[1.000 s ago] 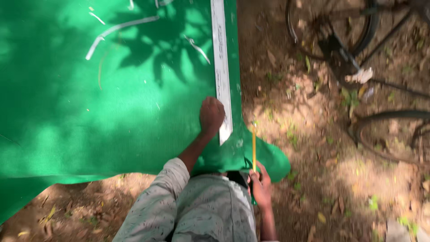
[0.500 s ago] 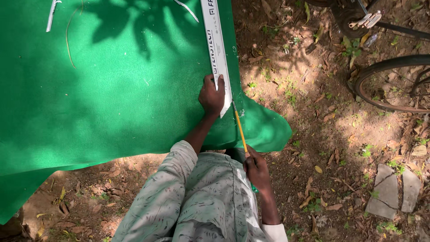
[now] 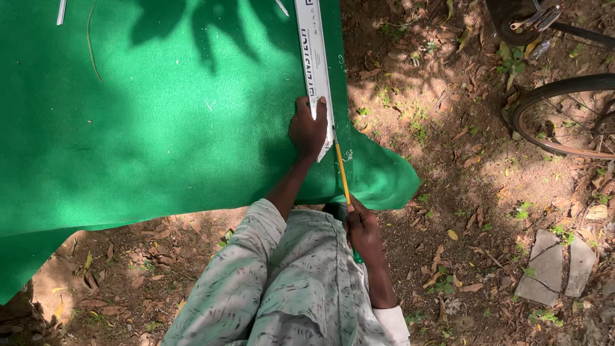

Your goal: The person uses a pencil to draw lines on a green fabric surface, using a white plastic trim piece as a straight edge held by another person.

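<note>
A large green felt sheet (image 3: pixel 147 128) lies spread on the dirt ground. A long white straightedge (image 3: pixel 312 51) rests on it near its right edge, running away from me. My left hand (image 3: pixel 309 128) presses down on the near end of the straightedge. My right hand (image 3: pixel 363 232) grips a thin yellow pencil-like tool (image 3: pixel 342 176), whose tip touches the felt just beside the straightedge's near end. My knees in pale patterned trousers fill the bottom of the view.
A bicycle wheel (image 3: pixel 564 115) stands at the right, with another bike part at the top right. Flat stones (image 3: pixel 554 266) lie at the lower right. Dry leaves litter the dirt. A white strip (image 3: pixel 61 11) lies on the felt's far left.
The view has shifted, so the felt and straightedge appear lower. My left hand stays on the straightedge's end. The yellow tool has tilted and its tip has drawn in beside the straightedge.
</note>
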